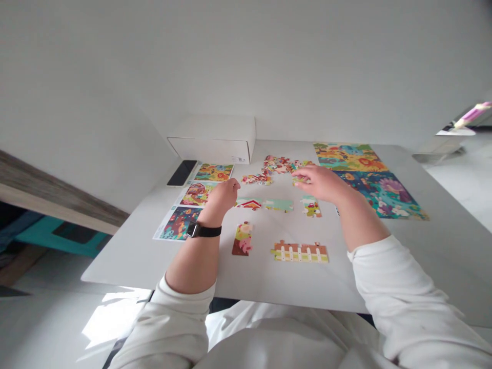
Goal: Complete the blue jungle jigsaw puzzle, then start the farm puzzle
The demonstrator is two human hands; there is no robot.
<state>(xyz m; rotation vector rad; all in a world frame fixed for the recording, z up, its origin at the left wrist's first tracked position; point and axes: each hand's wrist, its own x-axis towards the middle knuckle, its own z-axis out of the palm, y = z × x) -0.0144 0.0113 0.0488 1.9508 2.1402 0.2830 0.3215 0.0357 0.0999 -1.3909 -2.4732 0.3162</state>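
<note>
My left hand (226, 196), with a black watch (193, 229) on its wrist, is closed over the table beside the picture sheet. Its fingers are curled, and whatever they may hold is hidden. My right hand (319, 180) has its thumb and fingers around a small green puzzle piece (299, 180), close to the heap of loose puzzle pieces (277, 164). Between my hands lie a joined strip with a red roof (249, 204) and a pale sky strip (279, 205). A tractor section (311, 206), a pig section (243, 240) and a white-fence strip (300, 252) lie nearer me.
On the left are a sheet with three small pictures (180, 224) and a black phone (182, 173). A white box (215, 146) stands at the back against the wall. Two large finished-looking pictures, savanna (348, 157) and undersea (378, 195), lie on the right of the white table (261, 287).
</note>
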